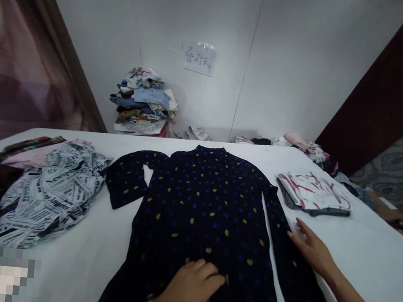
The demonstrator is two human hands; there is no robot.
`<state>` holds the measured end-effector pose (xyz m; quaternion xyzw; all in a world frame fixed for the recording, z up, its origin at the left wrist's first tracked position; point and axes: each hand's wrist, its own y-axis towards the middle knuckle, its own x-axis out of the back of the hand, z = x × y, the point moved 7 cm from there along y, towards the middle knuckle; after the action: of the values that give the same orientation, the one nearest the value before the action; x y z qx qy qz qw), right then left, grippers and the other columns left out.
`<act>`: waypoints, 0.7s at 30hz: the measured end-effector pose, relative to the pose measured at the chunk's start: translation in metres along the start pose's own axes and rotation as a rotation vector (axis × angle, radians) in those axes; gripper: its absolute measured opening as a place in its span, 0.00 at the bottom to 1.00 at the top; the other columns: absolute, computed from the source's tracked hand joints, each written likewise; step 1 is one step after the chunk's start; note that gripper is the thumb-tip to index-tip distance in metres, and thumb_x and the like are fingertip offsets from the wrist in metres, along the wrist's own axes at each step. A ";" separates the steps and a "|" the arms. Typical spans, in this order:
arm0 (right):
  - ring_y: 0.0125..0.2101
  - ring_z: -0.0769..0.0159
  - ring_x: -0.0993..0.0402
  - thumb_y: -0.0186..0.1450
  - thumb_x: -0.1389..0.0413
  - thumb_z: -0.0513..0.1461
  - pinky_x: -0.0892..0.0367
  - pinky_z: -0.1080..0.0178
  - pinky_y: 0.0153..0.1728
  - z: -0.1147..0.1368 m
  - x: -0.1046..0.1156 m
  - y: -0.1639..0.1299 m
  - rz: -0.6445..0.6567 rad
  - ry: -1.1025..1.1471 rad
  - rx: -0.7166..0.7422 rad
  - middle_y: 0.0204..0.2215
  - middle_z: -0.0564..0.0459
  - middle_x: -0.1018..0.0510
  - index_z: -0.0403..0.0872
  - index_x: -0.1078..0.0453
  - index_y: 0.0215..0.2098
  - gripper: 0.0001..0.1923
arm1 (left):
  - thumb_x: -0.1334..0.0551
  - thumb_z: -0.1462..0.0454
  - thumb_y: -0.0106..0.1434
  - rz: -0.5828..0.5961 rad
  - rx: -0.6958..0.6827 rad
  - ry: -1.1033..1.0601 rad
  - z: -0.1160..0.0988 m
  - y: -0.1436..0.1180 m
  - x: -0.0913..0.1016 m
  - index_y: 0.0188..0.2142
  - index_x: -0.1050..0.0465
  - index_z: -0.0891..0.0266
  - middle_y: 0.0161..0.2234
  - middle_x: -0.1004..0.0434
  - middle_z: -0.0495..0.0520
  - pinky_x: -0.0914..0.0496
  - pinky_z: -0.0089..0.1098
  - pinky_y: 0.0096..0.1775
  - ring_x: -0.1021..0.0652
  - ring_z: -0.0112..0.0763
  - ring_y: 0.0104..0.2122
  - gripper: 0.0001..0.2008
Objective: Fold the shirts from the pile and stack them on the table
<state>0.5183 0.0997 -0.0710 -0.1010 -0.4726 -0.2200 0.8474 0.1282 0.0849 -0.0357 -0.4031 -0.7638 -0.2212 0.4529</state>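
Note:
A dark navy long-sleeved shirt (199, 208) with blue and yellow spots lies spread on the white table, collar at the far end. Its left-hand sleeve (127, 177) is bent, and the right-hand sleeve (282, 234) stretches down along the body. My left hand (191, 288) rests on the lower front of the shirt, fingers slightly bent and thumb apart, with a pale patch showing beside it. Over by the right-hand sleeve, my right hand (311, 249) has its fingers spread, the tips at the sleeve's outer edge.
A newspaper-print garment (58, 189) and other clothes lie on the left. Folded white-and-red clothing (315, 193) sits on the right of the table (372, 262). A tall clothes pile (145, 100) stands at the back against the wall, below a paper sign (198, 58).

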 end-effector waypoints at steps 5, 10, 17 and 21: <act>0.45 0.50 0.25 0.60 0.48 0.53 0.30 0.50 0.46 0.019 -0.008 -0.047 -0.030 -0.063 0.166 0.44 0.44 0.22 0.47 0.38 0.62 0.34 | 0.38 0.39 0.52 0.011 0.101 0.033 -0.030 0.032 -0.024 0.61 0.40 0.49 0.57 0.33 0.60 0.39 0.55 0.58 0.32 0.51 0.54 0.41; 0.40 0.53 0.22 0.57 0.46 0.45 0.28 0.52 0.43 0.026 -0.009 -0.042 0.134 0.310 0.051 0.40 0.48 0.19 0.50 0.34 0.58 0.30 | 0.42 0.57 0.64 0.047 0.075 0.256 -0.036 0.059 -0.030 0.42 0.30 0.61 0.41 0.27 0.59 0.29 0.43 0.44 0.25 0.43 0.42 0.11; 0.35 0.59 0.22 0.53 0.36 0.48 0.27 0.59 0.35 0.083 0.030 -0.047 0.240 1.029 -0.081 0.39 0.51 0.19 0.52 0.34 0.58 0.35 | 0.43 0.64 0.63 0.141 0.078 0.272 -0.005 0.014 0.005 0.37 0.31 0.60 0.36 0.22 0.55 0.30 0.33 0.37 0.21 0.38 0.36 0.04; 0.32 0.61 0.23 0.54 0.35 0.47 0.28 0.60 0.33 0.136 0.031 -0.064 0.283 1.200 -0.047 0.40 0.51 0.20 0.53 0.32 0.55 0.31 | 0.48 0.69 0.60 0.045 0.330 0.256 0.040 -0.065 0.067 0.34 0.29 0.57 0.31 0.21 0.51 0.32 0.31 0.35 0.21 0.36 0.32 0.10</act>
<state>0.3996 0.0860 0.0255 -0.0399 0.1093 -0.1345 0.9841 0.0369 0.1039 0.0049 -0.3089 -0.7169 -0.1323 0.6109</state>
